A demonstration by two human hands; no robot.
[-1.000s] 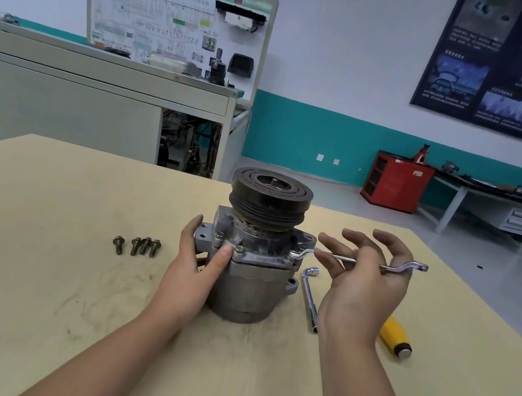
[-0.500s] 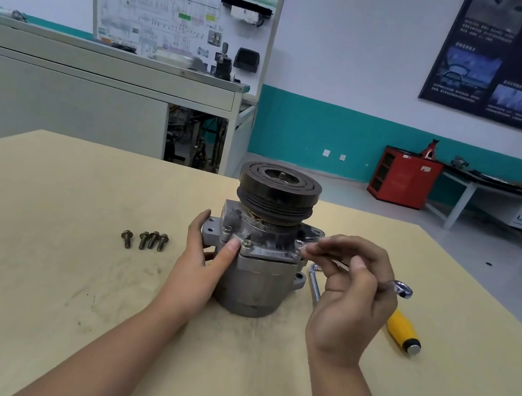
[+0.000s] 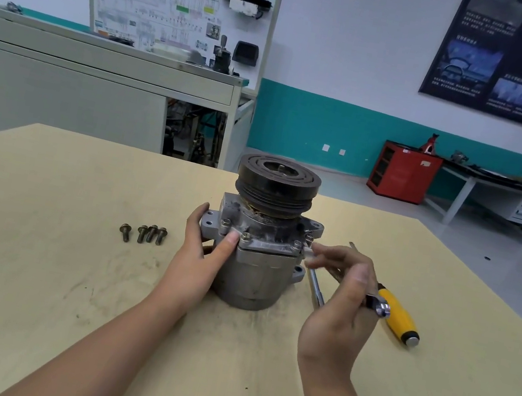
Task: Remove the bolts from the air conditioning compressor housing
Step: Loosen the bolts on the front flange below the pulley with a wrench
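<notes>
The grey compressor housing (image 3: pixel 257 270) stands upright on the table with a black pulley (image 3: pixel 278 183) on top. Several bolts (image 3: pixel 245 237) still sit in its flange. My left hand (image 3: pixel 204 254) grips the housing's left side, thumb against the flange. My right hand (image 3: pixel 340 292) holds a slim silver wrench (image 3: pixel 379 306), whose far end meets a bolt on the flange's right side (image 3: pixel 308 241). Several removed bolts (image 3: pixel 143 233) lie in a row on the table to the left.
A ratchet bar (image 3: pixel 315 286) and a yellow-handled tool (image 3: pixel 400 320) lie on the wooden table (image 3: pixel 32 262) right of the housing. Behind are a grey workbench (image 3: pixel 97 92), a red cabinet (image 3: pixel 403 172) and a side desk (image 3: pixel 503 202).
My right hand swung the wrench handle from pointing right toward me, and its fingers closed round the wrench. The left hand kept its hold on the housing.
</notes>
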